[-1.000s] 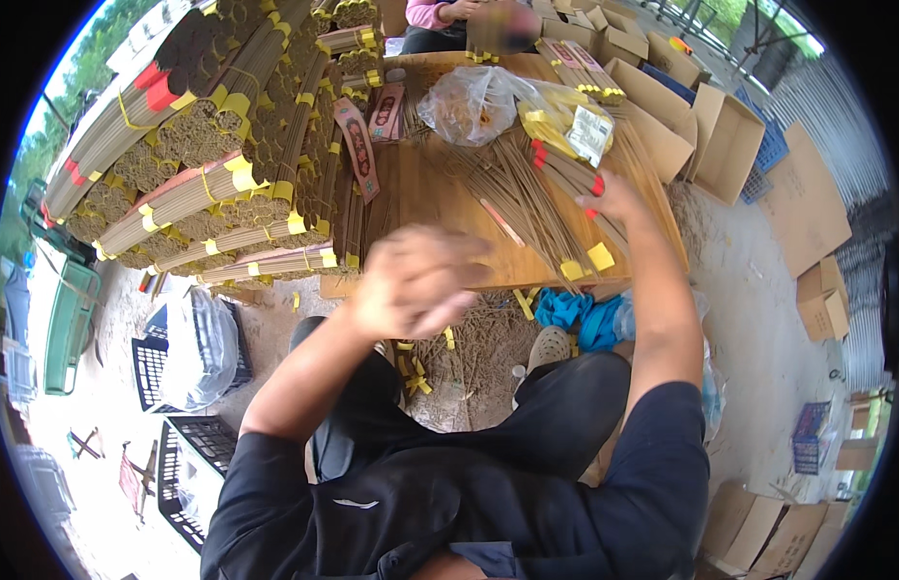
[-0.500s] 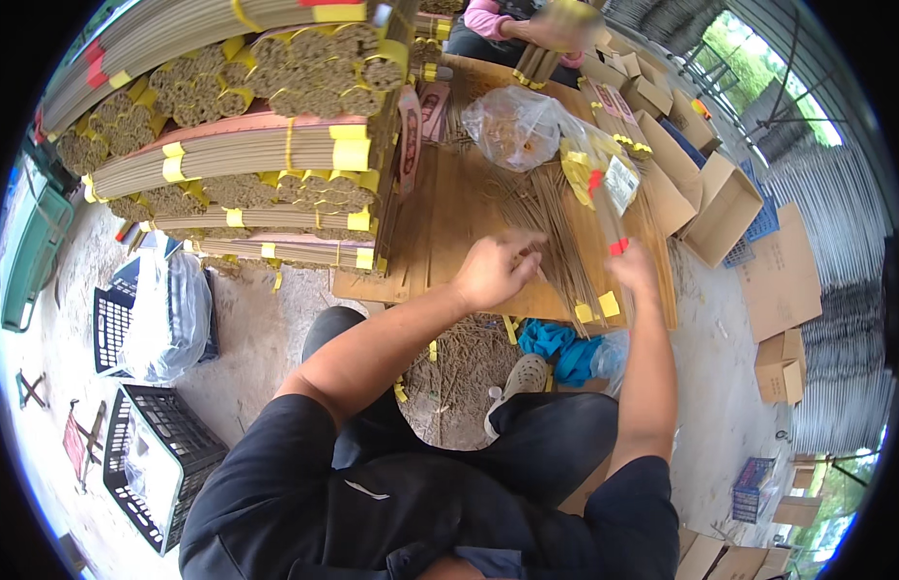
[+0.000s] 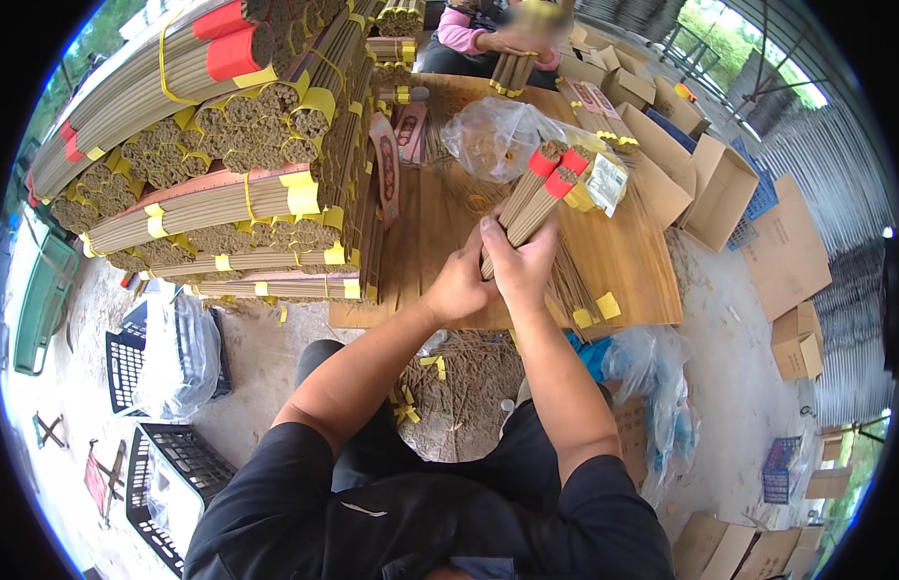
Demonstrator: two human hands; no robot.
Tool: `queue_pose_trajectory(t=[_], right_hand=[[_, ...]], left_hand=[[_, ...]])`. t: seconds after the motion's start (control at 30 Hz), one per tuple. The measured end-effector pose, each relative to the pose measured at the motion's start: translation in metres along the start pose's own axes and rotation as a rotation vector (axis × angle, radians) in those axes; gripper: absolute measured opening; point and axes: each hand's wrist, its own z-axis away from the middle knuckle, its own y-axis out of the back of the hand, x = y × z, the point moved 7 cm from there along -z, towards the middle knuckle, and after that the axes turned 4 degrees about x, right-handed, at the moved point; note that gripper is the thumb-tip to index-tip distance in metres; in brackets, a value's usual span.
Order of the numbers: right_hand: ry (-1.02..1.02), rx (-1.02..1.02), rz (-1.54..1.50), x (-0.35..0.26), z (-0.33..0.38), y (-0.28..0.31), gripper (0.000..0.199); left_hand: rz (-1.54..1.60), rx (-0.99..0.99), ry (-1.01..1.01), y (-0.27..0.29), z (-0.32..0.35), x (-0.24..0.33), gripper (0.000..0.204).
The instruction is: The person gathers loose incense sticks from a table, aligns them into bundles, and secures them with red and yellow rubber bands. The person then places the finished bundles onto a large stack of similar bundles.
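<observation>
Clasping three red-banded bundles of brown sticks (image 3: 528, 205) over a wooden table (image 3: 430, 256), a worker brings the left hand (image 3: 463, 286) and right hand (image 3: 520, 257) together, each grip closed around the lower part of the sticks. A white label (image 3: 606, 184) on a yellow package (image 3: 577, 199) carries print too small to read, just beyond the red ends. Pink paper strips (image 3: 385, 170) with dark printed patterns lie near a tall stack of banded sticks (image 3: 242, 193), and a small white mark (image 3: 362, 508) shows on the worker's dark shirt (image 3: 420, 530). Half a second earlier, the right hand alone held the bundles at the table's right side while the left hovered, empty; the bundles have since shifted left, nearer the table's middle.
</observation>
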Motion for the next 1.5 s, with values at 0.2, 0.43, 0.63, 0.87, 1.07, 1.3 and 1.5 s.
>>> queue_pose_trajectory(t=[0.2, 0.43, 0.63, 0.87, 1.07, 1.3, 1.5], right_hand=[[0.007, -0.037, -0.153, -0.022, -0.01, -0.005, 0.051], [0.33, -0.102, 0.143, -0.047, -0.013, -0.004, 0.061], [0.326, -0.139, 0.291, -0.05, -0.02, 0.005, 0.066], [0.285, -0.113, 0.341, -0.053, -0.019, 0.006, 0.06], [0.19, -0.061, 0.216, -0.048, -0.017, 0.001, 0.055], [0.188, -0.124, 0.196, -0.04, -0.013, -0.009, 0.059], [0.222, -0.2, 0.206, -0.039, -0.014, -0.009, 0.062]], left_hand=[[0.061, 0.087, -0.13, 0.011, -0.005, 0.031, 0.087], [0.094, 0.01, -0.045, 0.012, -0.013, 0.028, 0.074], [0.355, 0.006, -0.185, 0.01, -0.019, 0.022, 0.076], [0.303, 0.122, -0.226, 0.005, -0.016, 0.016, 0.067], [0.279, 0.21, -0.231, 0.008, -0.013, 0.016, 0.065], [0.246, 0.178, -0.231, 0.013, -0.015, 0.019, 0.065], [0.204, 0.169, -0.202, 0.015, -0.012, 0.027, 0.064]])
